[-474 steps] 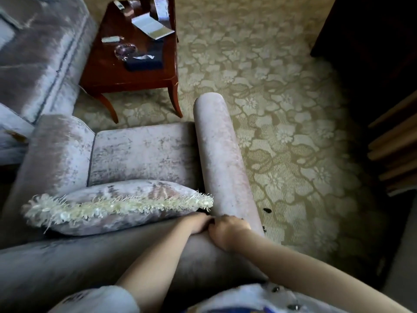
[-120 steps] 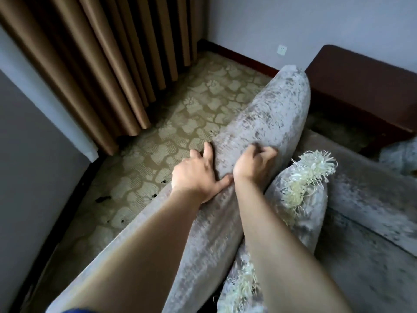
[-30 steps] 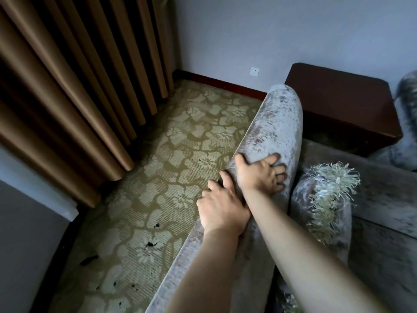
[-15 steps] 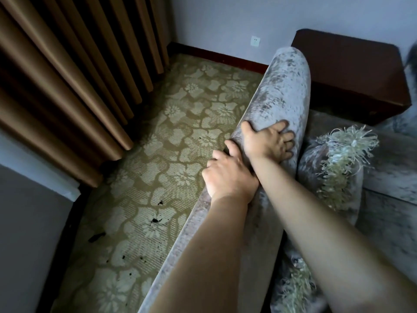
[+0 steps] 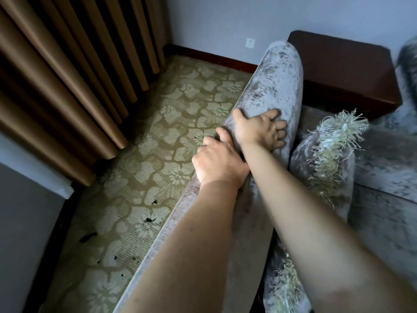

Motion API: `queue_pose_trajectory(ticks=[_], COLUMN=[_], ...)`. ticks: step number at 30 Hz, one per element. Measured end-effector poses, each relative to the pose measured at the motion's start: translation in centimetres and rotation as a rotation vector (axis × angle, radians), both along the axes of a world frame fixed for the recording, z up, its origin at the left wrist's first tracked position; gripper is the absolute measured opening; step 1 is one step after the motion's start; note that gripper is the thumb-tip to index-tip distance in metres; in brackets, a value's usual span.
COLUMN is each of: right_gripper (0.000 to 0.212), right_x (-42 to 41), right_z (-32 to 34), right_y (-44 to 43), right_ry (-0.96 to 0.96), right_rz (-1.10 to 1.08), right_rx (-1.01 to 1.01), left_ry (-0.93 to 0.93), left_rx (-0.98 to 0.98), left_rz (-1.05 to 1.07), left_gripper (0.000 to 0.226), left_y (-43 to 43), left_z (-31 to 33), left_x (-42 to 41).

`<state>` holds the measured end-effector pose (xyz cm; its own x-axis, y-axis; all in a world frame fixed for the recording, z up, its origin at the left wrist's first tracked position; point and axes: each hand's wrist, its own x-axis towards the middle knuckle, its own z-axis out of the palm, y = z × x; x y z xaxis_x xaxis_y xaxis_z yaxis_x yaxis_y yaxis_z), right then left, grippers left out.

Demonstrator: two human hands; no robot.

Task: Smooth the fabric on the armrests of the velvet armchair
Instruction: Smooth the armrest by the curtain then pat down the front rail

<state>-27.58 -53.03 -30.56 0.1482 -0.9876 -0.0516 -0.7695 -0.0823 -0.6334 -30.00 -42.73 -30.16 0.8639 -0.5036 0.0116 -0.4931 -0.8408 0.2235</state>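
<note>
While both hands press on the armrest (image 5: 277,86), the step in hand looks like a smoothing stroke along its rounded top toward the far end. The right hand (image 5: 259,129) lies flat, its grip released, fingers (image 5: 278,128) spread across the crown and down the inner side. The left hand (image 5: 217,162) sits just behind it on the outer edge, touching the right wrist; its fingers curl over the far side out of view, so I cannot tell whether that grip pinches the fabric or only rests on it.

To do the stroke well, I judge the palms should stay flat with even pressure and travel one way only, since velvet pile shows every change of direction as a darker or lighter patch. The left hand would serve best by keeping the cloth taut on the outer side as the right sweeps forward. Dragging fingertips would likely leave streaks.

The armrest runs from the lower middle of the view up to the right, between the patterned carpet (image 5: 158,143) on its left and a fringed cushion (image 5: 325,159) propped against its inner side. Its grey velvet looks mottled, with darker blotches near the far end, which suggests the pile there is not yet laid. Beyond it stands a dark wooden counter (image 5: 343,71).
</note>
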Motion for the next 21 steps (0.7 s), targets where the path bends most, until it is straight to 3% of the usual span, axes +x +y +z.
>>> queue_pose_trajectory(ticks=[14, 21], right_gripper=[0.117, 0.111], right_x=[-1.0, -2.4], right_z=[0.5, 1.0], right_y=[-0.1, -1.1], right_ry=[-0.049, -0.003], right_rz=[0.119, 0.167], right_rx=[0.095, 0.093], left_ry=[-0.094, -0.029], left_rx=[0.070, 0.030], left_rz=[0.020, 0.067], left_gripper=[0.092, 0.099], left_y=[0.4, -0.4], left_z=[0.0, 0.6], left_x=[-0.3, -2.0])
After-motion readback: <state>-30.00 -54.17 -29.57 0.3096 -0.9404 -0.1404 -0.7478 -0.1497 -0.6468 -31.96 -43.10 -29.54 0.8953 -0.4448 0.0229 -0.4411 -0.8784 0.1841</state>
